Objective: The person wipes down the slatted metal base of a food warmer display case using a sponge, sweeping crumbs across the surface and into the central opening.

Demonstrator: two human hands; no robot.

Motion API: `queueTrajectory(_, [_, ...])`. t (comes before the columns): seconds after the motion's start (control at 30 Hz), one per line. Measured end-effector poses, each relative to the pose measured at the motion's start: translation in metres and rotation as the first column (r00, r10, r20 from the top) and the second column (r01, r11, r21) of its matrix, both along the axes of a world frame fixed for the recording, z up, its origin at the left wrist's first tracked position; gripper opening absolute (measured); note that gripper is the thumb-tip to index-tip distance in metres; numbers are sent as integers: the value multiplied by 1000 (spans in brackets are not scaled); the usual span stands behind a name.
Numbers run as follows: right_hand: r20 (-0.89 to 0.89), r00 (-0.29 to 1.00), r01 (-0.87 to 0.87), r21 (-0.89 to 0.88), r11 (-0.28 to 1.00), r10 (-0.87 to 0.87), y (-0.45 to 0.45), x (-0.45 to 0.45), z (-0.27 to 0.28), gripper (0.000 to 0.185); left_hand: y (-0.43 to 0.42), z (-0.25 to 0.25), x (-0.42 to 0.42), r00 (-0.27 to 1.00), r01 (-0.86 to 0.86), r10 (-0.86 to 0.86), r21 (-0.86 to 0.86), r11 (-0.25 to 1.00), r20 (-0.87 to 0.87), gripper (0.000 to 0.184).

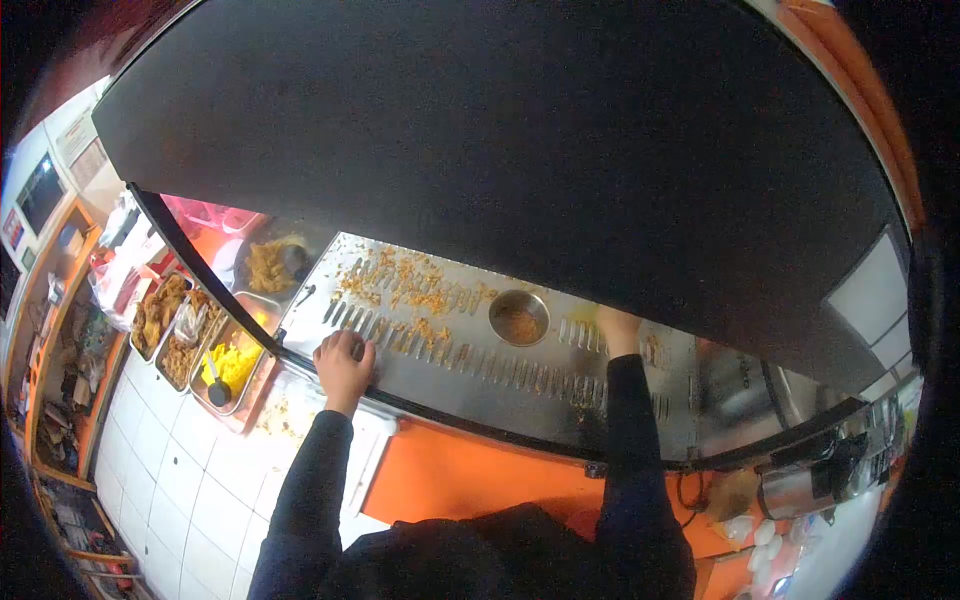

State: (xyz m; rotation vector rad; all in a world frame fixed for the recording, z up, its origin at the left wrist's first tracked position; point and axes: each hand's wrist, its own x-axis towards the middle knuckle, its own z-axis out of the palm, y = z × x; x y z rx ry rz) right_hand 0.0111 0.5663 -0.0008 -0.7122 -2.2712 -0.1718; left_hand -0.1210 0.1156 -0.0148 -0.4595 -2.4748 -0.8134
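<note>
- The left hand (343, 365) rests at the near edge of the slotted metal tray (455, 350), its fingers bent and the thumb apart from them; a dark spot shows between thumb and fingers, and I cannot tell whether anything is gripped.
- The right hand (618, 328) reaches over the tray, its far part hidden by the dark panel (520, 130); a pale yellow-green patch (584, 318) shows just beside its fingers, but whether the hand grasps it I cannot tell.
- The tray spreads between the two hands and beyond both, its rows of slots running from just beside the left hand to around the right one.
- Brown crumbs (425, 290) lie scattered over the tray, thickest beyond the left hand and to its right.
- A round metal bowl (519, 318) sits between the hands, nearer the right one, with brownish bits in its bottom.
- Left of the left hand, a metal pan of yellow food (237, 366) holds a scoop with a dark end (219, 390).
- Farther left of that hand stand two more pans of brown food (160, 315).
- Beyond the left hand and to its left lies a heap of golden-brown food (267, 265).
- Nearer the wearer than both hands, an orange surface (470, 468) runs below the tray.
</note>
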Motion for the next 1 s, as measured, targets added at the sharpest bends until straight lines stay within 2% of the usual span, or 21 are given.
queueTrajectory(0.07, [-25, 999, 44, -27, 999, -45, -12, -9, -6, 59, 0, -2, -3, 1000, 7, -7, -3, 1000, 5, 22])
queueTrajectory(0.17, [189, 982, 73, -389, 918, 2, -33, -31, 1, 53, -1, 0, -1, 1000, 1, -1, -12, 1000, 20, 23])
queueTrajectory(0.23, [150, 984, -41, -311, 950, 92, -72, -38, 21, 51, -2, 0, 0, 1000, -3, 3, -13, 1000, 12, 23])
queueTrajectory(0.37, [162, 967, -155, -229, 961, 195, -90, -61, 21, 54, -1, -1, -2, 1000, 8, -8, 7, 1000, 9, 24])
queueTrajectory(0.4, [209, 956, -154, -245, 957, 207, -100, -56, 44, 53, -2, 0, -1, 1000, 14, -14, 10, 1000, 19, 24])
queueTrajectory(0.47, [209, 959, -140, -245, 959, 193, -91, -67, 45, 48, -1, 0, -1, 1000, 12, -12, 15, 1000, 0, 24])
queueTrajectory(0.53, [118, 984, -105, -214, 971, 132, -44, -87, 10, 42, -3, -4, -3, 1000, 21, -21, 19, 1000, -12, 24])
queueTrajectory(0.63, [332, 937, 11, -331, 944, 105, -54, -88, 10, 34, -3, -1, -2, 1000, 16, -17, 20, 1000, 22, 25])
queueTrajectory(0.7, [172, 972, -139, -128, 982, 160, -66, -86, -10, 27, -3, -9, -6, 1000, 4, -3, 16, 1000, -14, 26])
queueTrajectory(0.73, [180, 967, -169, -84, 982, 182, -65, -86, -18, 26, -4, -10, -6, 1000, -5, 6, 13, 1000, -30, 27])
queueTrajectory(0.8, [185, 961, -205, -24, 978, 206, -62, -84, -19, 27, -4, -5, -3, 1000, 2, -2, 0, 1000, 5, 28])
queueTrajectory(0.87, [174, 958, -239, 34, 970, 230, -68, -80, 2, 28, -4, -2, -2, 1000, 15, -14, -11, 1000, 22, 29])
queueTrajectory(1.0, [-60, 945, -310, 132, 941, 320, -47, -129, -3, 29, -4, -3, -2, 1000, 24, -24, -2, 1000, 18, 28])
